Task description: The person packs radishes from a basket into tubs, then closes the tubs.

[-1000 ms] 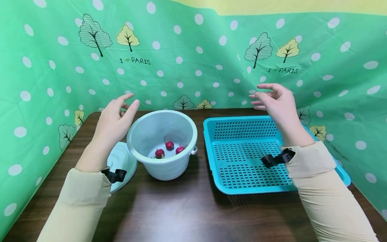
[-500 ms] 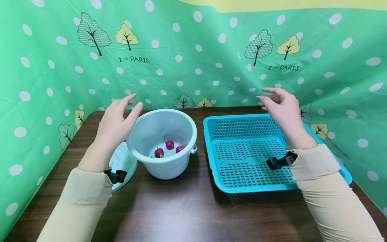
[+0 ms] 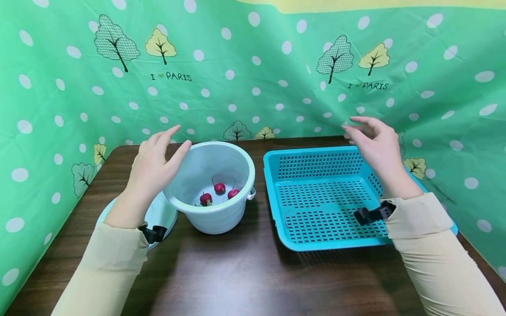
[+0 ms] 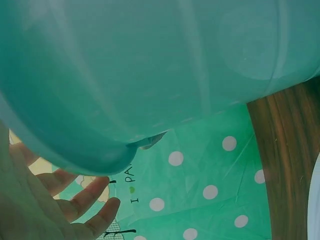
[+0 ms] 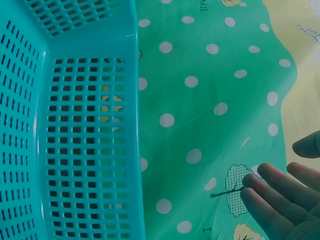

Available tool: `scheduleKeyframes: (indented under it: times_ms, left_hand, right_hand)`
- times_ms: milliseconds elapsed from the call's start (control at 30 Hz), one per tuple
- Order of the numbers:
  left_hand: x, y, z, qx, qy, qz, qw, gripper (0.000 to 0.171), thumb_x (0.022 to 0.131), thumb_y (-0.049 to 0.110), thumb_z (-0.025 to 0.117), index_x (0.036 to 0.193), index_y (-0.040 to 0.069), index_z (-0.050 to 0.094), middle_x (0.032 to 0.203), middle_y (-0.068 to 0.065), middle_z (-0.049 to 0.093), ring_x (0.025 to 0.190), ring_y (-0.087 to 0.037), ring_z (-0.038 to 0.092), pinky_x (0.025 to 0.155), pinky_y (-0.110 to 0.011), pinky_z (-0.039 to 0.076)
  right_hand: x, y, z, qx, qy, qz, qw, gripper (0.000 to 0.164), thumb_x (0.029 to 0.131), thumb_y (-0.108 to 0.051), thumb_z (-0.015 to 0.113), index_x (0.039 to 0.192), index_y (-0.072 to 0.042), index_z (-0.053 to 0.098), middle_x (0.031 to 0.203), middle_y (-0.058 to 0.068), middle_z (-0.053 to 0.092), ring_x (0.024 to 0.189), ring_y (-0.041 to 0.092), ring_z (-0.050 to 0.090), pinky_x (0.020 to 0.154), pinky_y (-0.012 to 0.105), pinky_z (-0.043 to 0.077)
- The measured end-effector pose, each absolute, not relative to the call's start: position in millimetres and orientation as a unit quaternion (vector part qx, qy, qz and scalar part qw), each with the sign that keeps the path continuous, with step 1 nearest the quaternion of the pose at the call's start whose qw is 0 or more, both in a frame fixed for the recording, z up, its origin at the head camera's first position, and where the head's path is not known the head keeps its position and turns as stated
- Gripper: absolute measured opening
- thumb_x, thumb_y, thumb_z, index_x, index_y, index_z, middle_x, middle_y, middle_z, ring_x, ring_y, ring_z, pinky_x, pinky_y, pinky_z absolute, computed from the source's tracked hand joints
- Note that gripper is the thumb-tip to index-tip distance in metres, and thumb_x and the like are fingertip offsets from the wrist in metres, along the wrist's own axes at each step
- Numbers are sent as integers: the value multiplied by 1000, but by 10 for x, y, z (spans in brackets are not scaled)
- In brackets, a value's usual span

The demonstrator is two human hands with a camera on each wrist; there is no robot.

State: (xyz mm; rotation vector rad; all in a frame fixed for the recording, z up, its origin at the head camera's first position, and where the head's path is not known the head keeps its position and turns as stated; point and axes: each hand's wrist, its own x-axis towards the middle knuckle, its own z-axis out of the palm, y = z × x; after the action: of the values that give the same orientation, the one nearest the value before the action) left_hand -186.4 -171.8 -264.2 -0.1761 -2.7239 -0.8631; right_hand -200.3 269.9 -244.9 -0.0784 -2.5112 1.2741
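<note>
A pale blue bucket [image 3: 215, 219] stands left of centre in the head view, with three small red radishes [image 3: 219, 188] on its bottom. My left hand [image 3: 154, 166] hovers over its left rim, thumb and fingers spread, holding nothing. In the left wrist view the bucket's wall [image 4: 150, 65] fills the top and my fingers [image 4: 82, 200] extend near the rim. My right hand [image 3: 381, 147] hangs above the far right part of a turquoise perforated basket [image 3: 324, 245], fingers loosely bent and holding nothing. The right wrist view has the basket's side [image 5: 90, 145] at left and my fingers [image 5: 280, 195] at right.
A round pale blue lid [image 3: 164, 213] lies on the dark wooden table [image 3: 237, 281], left of the bucket and partly behind my left wrist. Behind the table hangs a green dotted cloth [image 3: 245, 57]. Each wrist wears a black camera mount [image 3: 373, 214].
My left hand has shifted slightly right and lower, its thumb overlapping the bucket's rim more. The right hand has drifted right and slightly down. The radishes stay in the bucket.
</note>
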Motion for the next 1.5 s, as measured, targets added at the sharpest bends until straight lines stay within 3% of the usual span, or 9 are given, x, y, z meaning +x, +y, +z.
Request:
scheduleKeyframes:
  times_ms: [200, 467, 967, 1500]
  left_hand:
    - [-1838, -1697, -2704, -71, -943, -292, 144, 67, 97, 64, 41, 154, 29, 37, 155, -13, 38, 136, -46, 33, 103, -68, 29]
    - [-1748, -1690, -2722, -75, -940, -298, 149, 65, 97, 62, 43, 154, 31, 37, 155, -9, 38, 135, -44, 32, 102, -65, 30]
    - [-1576, -1761, -2782, -67, -932, -319, 160, 62, 99, 56, 45, 155, 30, 35, 156, -11, 36, 138, -45, 29, 102, -69, 27]
    - [-1391, -1986, -2880, -47, -929, -330, 162, 60, 102, 49, 45, 156, 28, 31, 157, -15, 32, 138, -51, 25, 97, -74, 27]
  right_hand:
    - [-1972, 2758, -2482, -19, -868, 470, 160, 51, 97, -39, 60, 143, -16, 54, 89, -34, 63, 86, -12, 63, 76, 7, 49]
    - [-1895, 2804, -2500, -6, -847, 505, 167, 52, 98, -33, 61, 144, -11, 51, 96, -32, 65, 88, -10, 66, 79, 8, 52]
    - [-1662, 2748, -2542, 39, -764, 627, 148, 45, 93, -25, 70, 134, -8, 57, 102, -13, 75, 90, 2, 72, 77, 13, 55]
    - [-1374, 2544, -2613, 107, -707, 688, 124, 30, 96, -9, 64, 125, -6, 64, 103, -2, 76, 90, 12, 74, 81, 20, 57]
